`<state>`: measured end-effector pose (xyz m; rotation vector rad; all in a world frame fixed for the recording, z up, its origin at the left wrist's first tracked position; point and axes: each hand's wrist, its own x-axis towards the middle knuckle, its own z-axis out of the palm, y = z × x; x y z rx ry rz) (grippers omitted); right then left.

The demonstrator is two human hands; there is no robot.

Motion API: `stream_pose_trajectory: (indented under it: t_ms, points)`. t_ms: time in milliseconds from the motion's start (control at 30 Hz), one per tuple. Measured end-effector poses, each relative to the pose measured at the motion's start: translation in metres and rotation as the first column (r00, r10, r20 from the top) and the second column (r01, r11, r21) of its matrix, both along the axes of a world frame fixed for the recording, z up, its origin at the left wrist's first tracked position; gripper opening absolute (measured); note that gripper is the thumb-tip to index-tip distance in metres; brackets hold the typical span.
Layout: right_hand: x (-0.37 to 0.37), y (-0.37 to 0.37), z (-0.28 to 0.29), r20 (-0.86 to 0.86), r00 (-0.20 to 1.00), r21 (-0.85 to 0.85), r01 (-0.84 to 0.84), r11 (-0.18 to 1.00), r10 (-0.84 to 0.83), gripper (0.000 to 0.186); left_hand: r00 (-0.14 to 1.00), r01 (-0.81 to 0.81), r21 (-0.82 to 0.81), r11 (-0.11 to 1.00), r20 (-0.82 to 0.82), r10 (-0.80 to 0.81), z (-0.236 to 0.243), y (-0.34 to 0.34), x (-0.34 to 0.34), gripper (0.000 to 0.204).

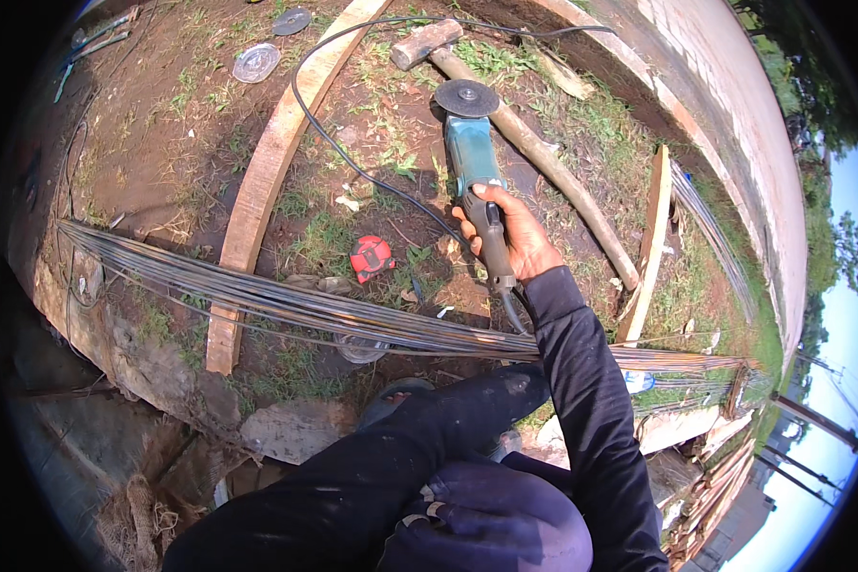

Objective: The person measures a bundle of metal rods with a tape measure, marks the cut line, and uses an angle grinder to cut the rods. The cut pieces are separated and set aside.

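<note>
Hands (513, 229): 1 (R) holds 1 grinder (474, 153) nr 1 hammer (541, 155).

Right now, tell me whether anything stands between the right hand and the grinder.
Nothing visible does: the right hand has its fingers wrapped around the grinder. The hammer's wooden handle lies to the right, and a black cable runs on the ground to the left; neither comes between them.

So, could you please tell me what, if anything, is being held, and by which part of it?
The right hand holds the angle grinder by its rear handle; the left hand is not in view.
</note>
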<state>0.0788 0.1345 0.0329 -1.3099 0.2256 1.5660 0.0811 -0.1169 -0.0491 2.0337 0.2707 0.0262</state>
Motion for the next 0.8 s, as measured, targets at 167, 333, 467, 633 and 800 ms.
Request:
stream_pose_trajectory:
  t_ms: [167,333,467,633,800]
  points:
    - [0.013,-0.023,0.013,-0.188,0.978,0.046,-0.086,0.995,0.093,0.037,0.999,0.039,0.006,0.999,-0.027,-0.039,0.008,0.002,-0.001,0.045]
    - [-0.006,-0.018,0.034,0.48,0.792,-0.125,-0.366,0.922,0.379,0.04,0.996,0.053,0.021,0.998,-0.068,-0.052,0.009,0.006,-0.003,0.049]
    - [-0.018,-0.034,0.04,0.879,-0.032,-0.468,-0.24,0.85,0.475,0.05,0.994,0.045,0.013,0.999,-0.097,-0.043,0.004,0.005,-0.001,0.053]
    - [-0.018,-0.033,0.042,0.771,-0.483,-0.546,-0.166,0.821,0.416,0.047,0.992,0.041,0.01,0.999,-0.121,-0.039,0.005,0.006,0.001,0.057]
    - [-0.032,-0.037,0.023,0.796,-0.324,-0.592,-0.241,0.769,0.511,0.042,0.989,0.043,0.018,0.999,-0.144,-0.04,0.002,0.009,0.0,0.061]
